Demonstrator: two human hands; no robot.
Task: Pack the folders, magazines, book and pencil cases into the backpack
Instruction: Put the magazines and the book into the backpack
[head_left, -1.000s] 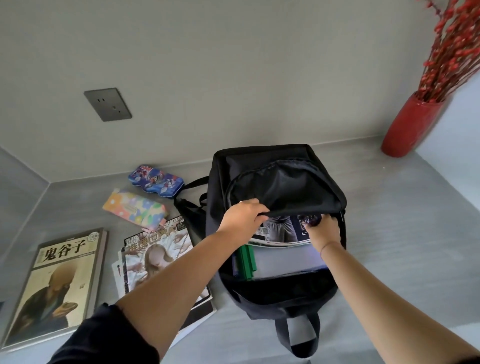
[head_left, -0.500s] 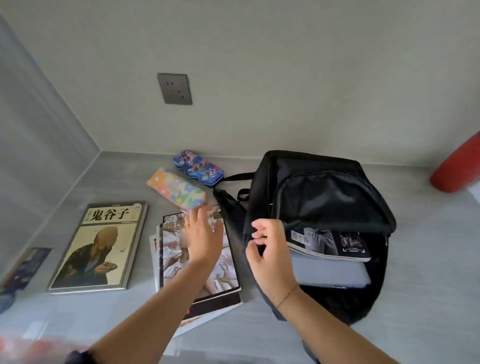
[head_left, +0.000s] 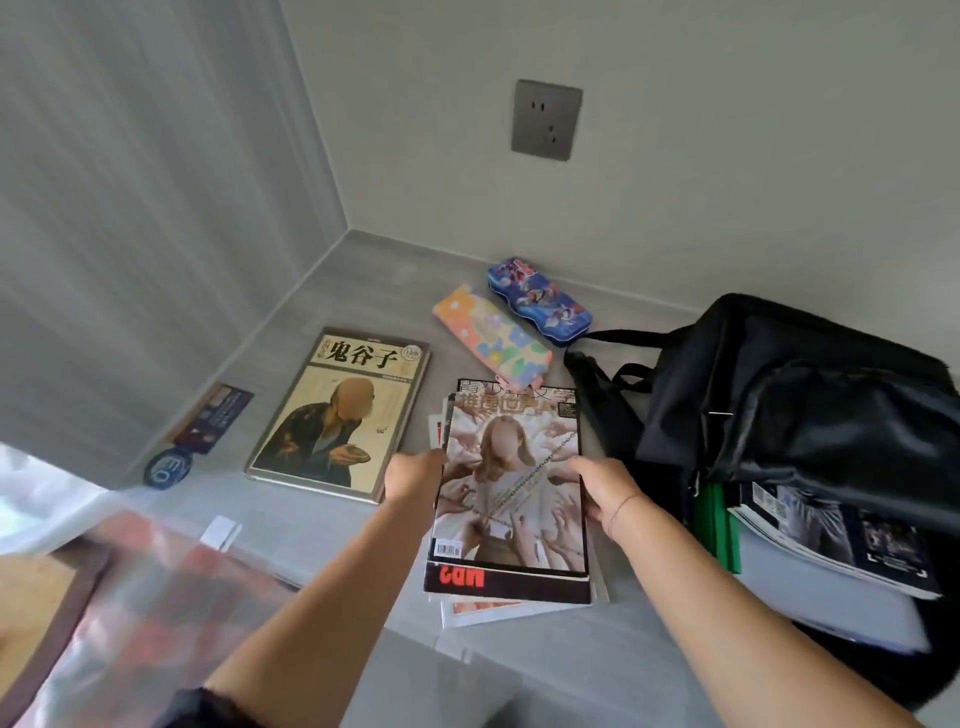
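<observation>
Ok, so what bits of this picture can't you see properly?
All in the head view.
Magazines under the top magazine: it covers them, so no counting.
Backpack: its flap hides deep inside; the right edge cuts it off.
Checked thing, bottom-left: too blurred to name.
Dark card, far left: print too small.

The left arm (head_left: 322, 613) wears a black sleeve (head_left: 187, 701) that ends near the elbow with a soft, slightly uneven edge. The right arm (head_left: 727, 597) is bare, with a thin thread bracelet (head_left: 621, 506) round the wrist behind the right hand (head_left: 605, 491).
</observation>
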